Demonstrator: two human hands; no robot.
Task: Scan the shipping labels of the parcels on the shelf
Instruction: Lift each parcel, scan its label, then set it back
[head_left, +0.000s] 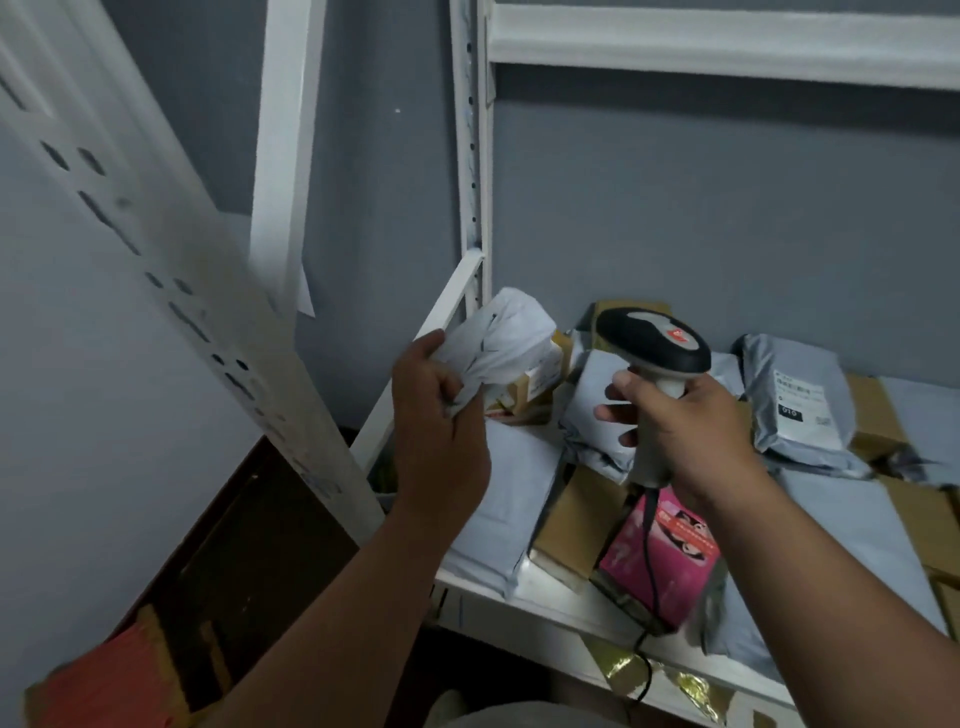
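My left hand (436, 415) grips a white poly-bag parcel (511, 343) by its bunched end and holds it above the left end of the white shelf (561, 605). My right hand (685, 431) holds a corded barcode scanner (652, 343) by its pale handle, with its black head level with the held parcel. Below lie several grey mailer bags and brown boxes. A grey mailer (797, 410) at the right shows a white shipping label (802, 400). A pink packet (665, 556) lies under my right wrist.
A white perforated upright (171, 270) leans across the left foreground. Another shelf post (475, 182) and an upper shelf beam (727, 47) frame the bay. The grey wall stands behind. A dark floor and a red-orange box (119, 670) lie at the lower left.
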